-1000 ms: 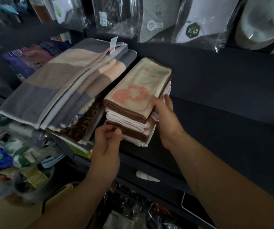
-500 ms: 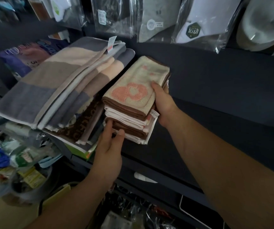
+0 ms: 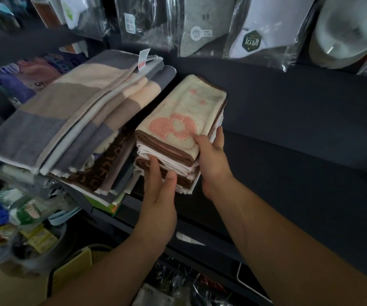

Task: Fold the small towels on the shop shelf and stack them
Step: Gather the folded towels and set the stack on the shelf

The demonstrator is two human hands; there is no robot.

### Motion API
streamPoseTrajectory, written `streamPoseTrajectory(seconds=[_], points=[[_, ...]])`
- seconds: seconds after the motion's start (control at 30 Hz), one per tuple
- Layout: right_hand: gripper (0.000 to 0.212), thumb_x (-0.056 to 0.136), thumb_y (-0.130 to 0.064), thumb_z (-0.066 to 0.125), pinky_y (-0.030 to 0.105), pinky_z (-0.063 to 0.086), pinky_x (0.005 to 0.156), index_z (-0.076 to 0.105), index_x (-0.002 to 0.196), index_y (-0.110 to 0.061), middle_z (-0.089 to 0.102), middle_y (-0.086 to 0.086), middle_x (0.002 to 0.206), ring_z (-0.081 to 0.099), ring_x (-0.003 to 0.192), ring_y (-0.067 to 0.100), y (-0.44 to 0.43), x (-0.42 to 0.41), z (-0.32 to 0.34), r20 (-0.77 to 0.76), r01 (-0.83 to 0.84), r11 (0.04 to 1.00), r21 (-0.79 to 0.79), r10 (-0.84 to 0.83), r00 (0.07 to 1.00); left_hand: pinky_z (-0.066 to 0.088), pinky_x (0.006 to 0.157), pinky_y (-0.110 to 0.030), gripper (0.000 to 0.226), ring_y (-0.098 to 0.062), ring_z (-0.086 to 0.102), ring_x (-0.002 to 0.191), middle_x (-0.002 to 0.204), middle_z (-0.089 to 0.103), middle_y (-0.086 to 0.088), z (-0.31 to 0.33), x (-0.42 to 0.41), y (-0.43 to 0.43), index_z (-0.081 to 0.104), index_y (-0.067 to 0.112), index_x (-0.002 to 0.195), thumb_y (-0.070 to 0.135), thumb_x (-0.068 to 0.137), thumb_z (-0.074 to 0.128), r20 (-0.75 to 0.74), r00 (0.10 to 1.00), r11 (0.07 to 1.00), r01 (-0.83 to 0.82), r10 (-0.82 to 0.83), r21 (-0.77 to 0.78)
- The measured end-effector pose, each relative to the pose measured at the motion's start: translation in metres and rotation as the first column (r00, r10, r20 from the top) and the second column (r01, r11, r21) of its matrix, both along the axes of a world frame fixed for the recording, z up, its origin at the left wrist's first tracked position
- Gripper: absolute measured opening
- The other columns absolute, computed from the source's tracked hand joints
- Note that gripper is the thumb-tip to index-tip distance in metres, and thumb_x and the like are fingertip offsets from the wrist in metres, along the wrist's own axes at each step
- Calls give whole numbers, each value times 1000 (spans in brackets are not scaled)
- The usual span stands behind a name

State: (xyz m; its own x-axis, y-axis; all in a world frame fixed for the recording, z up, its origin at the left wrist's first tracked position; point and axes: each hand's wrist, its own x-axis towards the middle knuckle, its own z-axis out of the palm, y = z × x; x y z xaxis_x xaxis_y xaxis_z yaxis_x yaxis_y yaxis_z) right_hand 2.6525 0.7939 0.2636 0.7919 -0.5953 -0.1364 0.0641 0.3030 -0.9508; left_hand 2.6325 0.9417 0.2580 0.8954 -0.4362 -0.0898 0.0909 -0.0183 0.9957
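Right of the right hand the dark shelf runs on open. Left of the left hand, striped towels crowd against the stack of small towels. The stack sits between both hands, brown and white layers under a cream top towel with a pink flower. The left hand lies flat, fingers straight against the near end. The right hand grips the right edge, thumb on top. Bagged goods hang beyond.
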Motion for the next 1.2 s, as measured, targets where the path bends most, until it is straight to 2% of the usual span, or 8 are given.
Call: streamPoseTrajectory(seconds=[0.13,0.43,0.57,0.67,0.77,0.83,1.1,1.2], points=[[73,96,-41,57,32,59,86,13,155,-50,64,-7,131,68,105,10,6,-4,8,-73,-8,1000,-2,8,997,17,125,-39,67,6,20,148,161,22,30,-1,11,1,17,71,142,78,80,42,78,996,998,54,-51,-27],[95,63,-89,61,49,26,121,16,144,-67,21,-24,162,28,148,9,39,-22,-8,28,-14,1000,-1,14,1000,30,113,-22,43,21,36,130,148,37,32,-14,3,34,34,55,144,43,104,43,178,976,989,-135,123,56],[112,60,-83,73,42,22,123,7,148,-65,7,-23,166,11,153,7,48,-32,-12,9,-29,967,-253,32,999,21,116,-21,59,12,22,144,159,23,29,-22,3,42,27,52,149,71,94,36,262,965,984,-66,21,163],[121,64,-69,81,30,12,120,3,155,-50,-14,-7,168,-17,151,4,38,-39,0,-30,42,707,-706,-89,996,5,115,-14,70,16,-6,146,165,-4,26,-27,14,40,8,46,157,69,94,26,371,923,955,-11,-105,297],[93,78,-54,79,49,13,123,28,155,-41,-2,9,168,-4,155,34,22,-34,9,30,46,258,-965,-68,997,-1,118,-16,66,9,-12,148,166,-13,18,-27,23,33,0,37,159,56,102,28,372,910,931,37,-182,364],[70,87,-41,75,53,23,121,44,149,-36,12,12,167,9,153,42,11,-24,9,-11,-8,132,-991,-23,1000,-1,120,-20,66,2,-9,150,166,-14,14,-26,30,30,-1,34,159,43,105,36,359,902,899,66,-239,433],[77,84,-59,64,57,23,120,39,152,-35,18,13,166,7,154,40,12,-26,11,-92,-91,84,-992,-7,996,26,118,-26,58,-2,24,149,163,25,15,-28,34,49,34,36,154,26,101,55,464,868,935,-4,-173,356],[95,75,-67,66,58,17,122,25,156,-39,4,7,169,-6,155,35,26,-33,9,-114,-112,118,-987,-13,993,50,96,-23,31,1,54,116,131,53,9,-28,20,71,57,26,129,31,98,57,616,788,954,-177,-9,241]])
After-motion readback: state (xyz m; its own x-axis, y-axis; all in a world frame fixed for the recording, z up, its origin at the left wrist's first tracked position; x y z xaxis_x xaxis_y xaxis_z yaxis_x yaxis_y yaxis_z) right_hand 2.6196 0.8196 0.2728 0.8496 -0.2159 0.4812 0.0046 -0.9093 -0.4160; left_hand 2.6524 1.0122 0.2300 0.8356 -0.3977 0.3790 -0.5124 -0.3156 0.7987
